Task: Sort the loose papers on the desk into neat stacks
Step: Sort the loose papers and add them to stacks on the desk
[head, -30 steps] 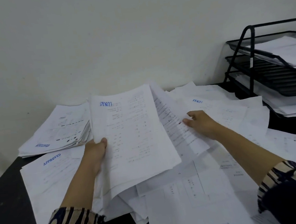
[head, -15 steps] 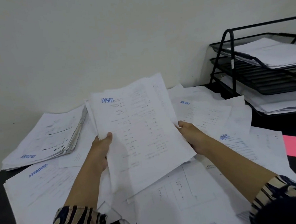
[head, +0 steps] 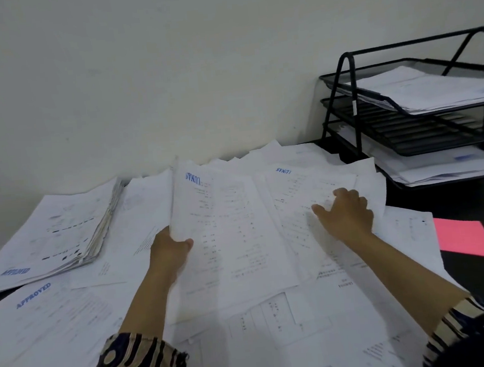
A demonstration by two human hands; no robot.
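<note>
My left hand (head: 169, 251) grips the left edge of a small sheaf of white sheets (head: 233, 228) stamped LUNAS in blue, held tilted above the desk. My right hand (head: 345, 214) lies on another LUNAS-stamped sheet (head: 300, 189) to the right, fingers bent loosely on the paper; a pinch cannot be made out. Loose printed papers (head: 293, 326) cover the middle of the desk in an overlapping mess. A thick stack stamped APPROVED (head: 48, 240) lies at the left, with a single APPROVED sheet (head: 40, 315) in front of it.
A black three-tier wire tray (head: 424, 124) with papers in its top and bottom tiers stands at the back right. A pink sheet (head: 465, 240) lies on the dark desk (head: 481, 284) at the right. A pale wall runs close behind the papers.
My right hand let go of the held sheaf's right edge and moved right onto the other LUNAS sheet. My left hand still holds the sheaf. The view has shifted left.
</note>
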